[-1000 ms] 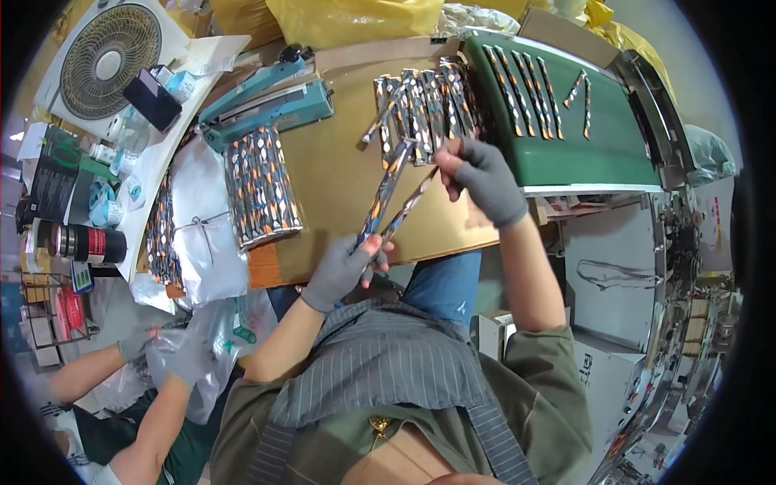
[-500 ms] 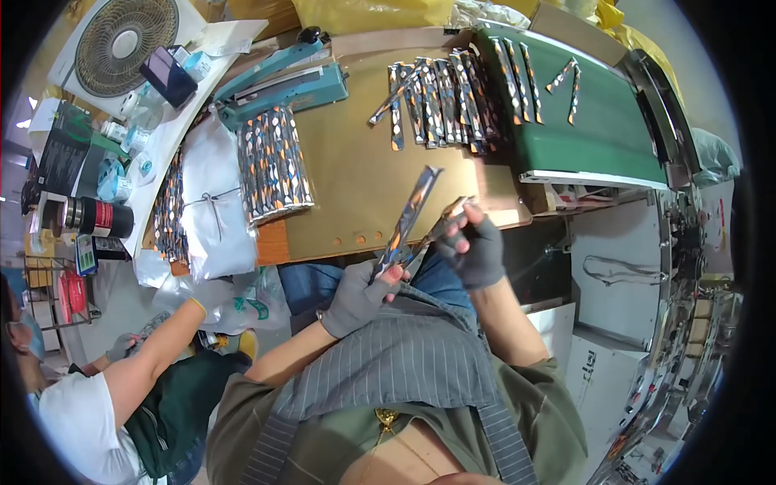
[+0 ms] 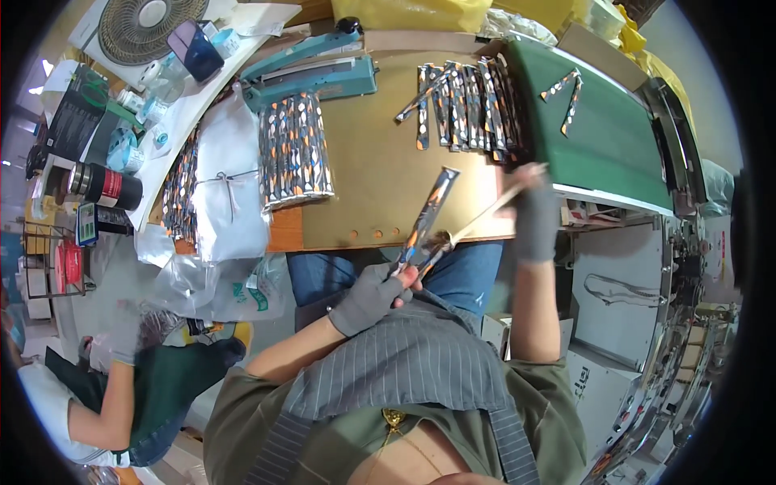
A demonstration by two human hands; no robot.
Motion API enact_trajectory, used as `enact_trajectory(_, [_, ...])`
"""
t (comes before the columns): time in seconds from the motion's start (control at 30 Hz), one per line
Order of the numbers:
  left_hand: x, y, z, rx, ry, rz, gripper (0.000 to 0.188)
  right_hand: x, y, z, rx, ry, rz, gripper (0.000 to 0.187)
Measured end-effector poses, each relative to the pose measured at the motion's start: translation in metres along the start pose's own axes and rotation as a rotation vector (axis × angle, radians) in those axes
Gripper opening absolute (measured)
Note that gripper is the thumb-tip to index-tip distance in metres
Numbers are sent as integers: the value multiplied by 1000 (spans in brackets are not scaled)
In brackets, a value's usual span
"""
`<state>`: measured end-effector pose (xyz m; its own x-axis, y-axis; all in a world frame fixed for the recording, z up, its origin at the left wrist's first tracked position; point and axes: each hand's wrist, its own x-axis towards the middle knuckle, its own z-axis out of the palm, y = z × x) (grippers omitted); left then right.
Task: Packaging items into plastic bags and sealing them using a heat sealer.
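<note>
My left hand [image 3: 372, 299], in a grey fingerless glove, is closed round two narrow dark sachets with an orange and white pattern. One long sachet [image 3: 428, 212] points up and away over the table's near edge. The other sachet [image 3: 434, 257] is torn at its upper end. From that end a pale, thin stick [image 3: 483, 220] reaches up to the right. My right hand [image 3: 535, 214], gloved the same way and blurred by motion, is closed at the stick's far end. Whether the stick's lower tip is still inside the sachet I cannot tell.
Several like sachets [image 3: 461, 105] lie in a row on the brown table [image 3: 368, 162], beside a green conveyor belt [image 3: 602, 153]. A bagged bundle [image 3: 295, 153], a teal bar sealer [image 3: 311, 81] and clear bags [image 3: 230, 162] stand left. A co-worker [image 3: 105, 404] sits at lower left.
My right hand has moved up and right from the torn sachet, and a pale stick now shows between them. Three sachets on the belt have gone from view. The whole view has shifted.
</note>
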<state>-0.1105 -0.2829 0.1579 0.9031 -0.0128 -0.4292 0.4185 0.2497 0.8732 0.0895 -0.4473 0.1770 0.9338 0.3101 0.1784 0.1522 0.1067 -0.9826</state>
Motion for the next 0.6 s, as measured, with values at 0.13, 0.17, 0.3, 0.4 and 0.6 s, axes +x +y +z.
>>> enact_trajectory(0.13, [-2, -11, -10, -140, 168, -14, 32, 67, 33, -26, 175, 268, 330, 25])
enact_trajectory(0.17, [-4, -11, -13, -145, 185, -11, 32, 70, 27, 10, -97, 187, 435, 26])
enact_trajectory(0.3, [-5, 6, -16, -253, 231, -47, 30, 123, 127, 79, -1197, -85, 147, 33])
enact_trajectory(0.4, [-16, 7, -24, -343, 316, -24, 31, 143, 144, 103, -1108, -322, 382, 29])
enact_trajectory(0.6, [-13, -8, -58, -486, 378, -12, 29, 101, 58, 64, -507, -822, 590, 26])
